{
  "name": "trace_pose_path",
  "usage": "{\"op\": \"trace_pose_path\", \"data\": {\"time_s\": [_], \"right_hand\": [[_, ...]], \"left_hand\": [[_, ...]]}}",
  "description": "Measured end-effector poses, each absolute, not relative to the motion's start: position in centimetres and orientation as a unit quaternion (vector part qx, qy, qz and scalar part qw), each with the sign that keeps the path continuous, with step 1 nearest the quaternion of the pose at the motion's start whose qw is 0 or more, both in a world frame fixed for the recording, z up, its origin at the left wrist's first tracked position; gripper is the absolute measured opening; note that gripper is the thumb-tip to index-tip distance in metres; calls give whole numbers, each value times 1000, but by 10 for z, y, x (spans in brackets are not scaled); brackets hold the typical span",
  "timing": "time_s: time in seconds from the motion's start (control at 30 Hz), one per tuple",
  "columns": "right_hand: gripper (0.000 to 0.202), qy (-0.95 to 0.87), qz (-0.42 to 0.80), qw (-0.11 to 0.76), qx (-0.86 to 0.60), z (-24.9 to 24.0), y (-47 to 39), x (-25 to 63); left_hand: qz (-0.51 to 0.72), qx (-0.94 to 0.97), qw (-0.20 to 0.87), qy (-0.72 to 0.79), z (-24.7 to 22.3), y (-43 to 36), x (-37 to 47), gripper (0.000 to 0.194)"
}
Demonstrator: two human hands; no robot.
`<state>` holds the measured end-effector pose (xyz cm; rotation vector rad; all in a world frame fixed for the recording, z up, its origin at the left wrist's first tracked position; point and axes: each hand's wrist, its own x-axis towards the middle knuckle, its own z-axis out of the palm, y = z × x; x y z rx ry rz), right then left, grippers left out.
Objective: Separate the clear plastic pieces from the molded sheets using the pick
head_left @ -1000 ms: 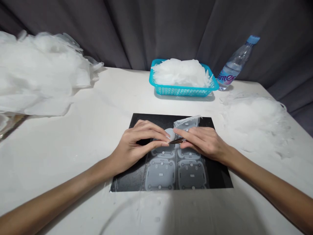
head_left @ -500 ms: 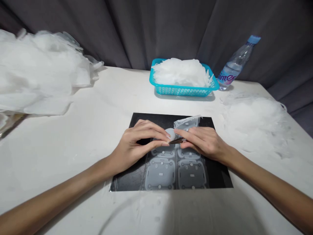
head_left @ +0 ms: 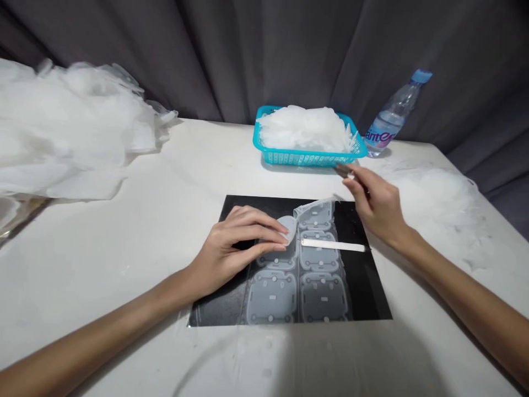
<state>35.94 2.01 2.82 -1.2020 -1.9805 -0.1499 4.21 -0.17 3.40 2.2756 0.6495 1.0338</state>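
Observation:
My left hand (head_left: 243,237) is closed in a pinch on a rounded, translucent white piece (head_left: 289,229), lifted at the upper left of a clear moulded sheet. That clear sheet (head_left: 273,298), with rows of rounded-square shapes, lies on a black mat (head_left: 366,292); its top right corner is folded up. My right hand (head_left: 376,204) is raised over the mat's far right corner, its fingers closed on a small pointed metal tool (head_left: 342,170), whose exact kind I cannot make out. A slim white stick (head_left: 333,245) lies across the sheet's right side, touched by neither hand.
Behind the mat stands a turquoise basket (head_left: 297,157) heaped with white translucent pieces. A water bottle (head_left: 386,121) is beside it. A large pile of white sheets (head_left: 61,127) covers the table's left, and clear scraps (head_left: 438,209) lie at the right. A grey curtain (head_left: 248,49) hangs behind.
My right hand has moved up and away from my left hand with the metal tool. The white stick now shows on the sheet. My left hand keeps its pinch in nearly the same place.

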Motion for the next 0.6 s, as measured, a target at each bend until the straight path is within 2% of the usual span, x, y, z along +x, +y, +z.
{"op": "trace_pose_path", "data": {"time_s": [0.17, 0.33, 0.43, 0.6], "right_hand": [[50, -744, -69, 293, -597, 12, 44, 391], [48, -759, -95, 198, -613, 1, 42, 393], [46, -763, -117, 188, -607, -4, 43, 391], [40, -771, -127, 221, -583, -14, 54, 398]], "left_hand": [[382, 863, 230, 236, 35, -2, 41, 15], [378, 871, 187, 252, 35, -7, 40, 25], [364, 881, 176, 246, 34, -9, 38, 28], [341, 899, 163, 220, 32, -8, 37, 27]]}}
